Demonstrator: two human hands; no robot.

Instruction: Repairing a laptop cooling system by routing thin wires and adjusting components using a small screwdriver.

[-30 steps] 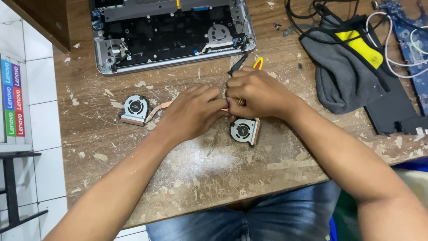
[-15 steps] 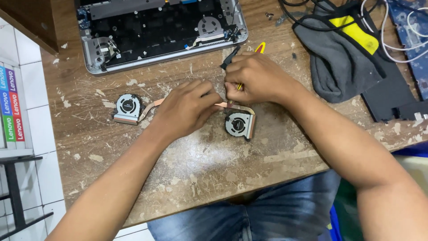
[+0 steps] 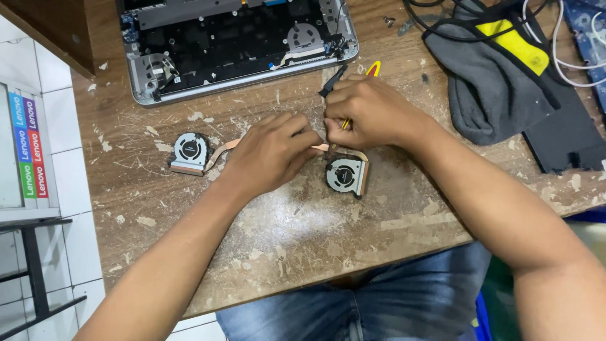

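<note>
At the far left, a strip of coloured stickers (image 3: 28,145) runs down a white panel beside the worn, scratched wooden surface (image 3: 303,240). On that surface lies a small round fan (image 3: 189,153) in a silver housing, with a thin copper pipe (image 3: 221,150) leading from it towards the middle. Behind it, at the top edge, sits an opened laptop (image 3: 240,44) with its dark insides showing.

The left hand (image 3: 271,155) rests palm down over the copper pipe, fingers curled and pressed onto the part where it meets the other hand. The right hand (image 3: 369,113) is closed in a loose fist just beside it, the two touching at the fingertips; it pinches a slim tool with a yellow handle (image 3: 374,68), and a black tip pokes out above the knuckles. What the tool's working end touches cannot be told.

Just below the right hand lies a second fan (image 3: 346,175), joined to the same pipe.

Farther right lie a grey cloth pouch (image 3: 499,82) with a yellow patch, black and white cables (image 3: 562,50), and a flat black plate (image 3: 568,142).
</note>
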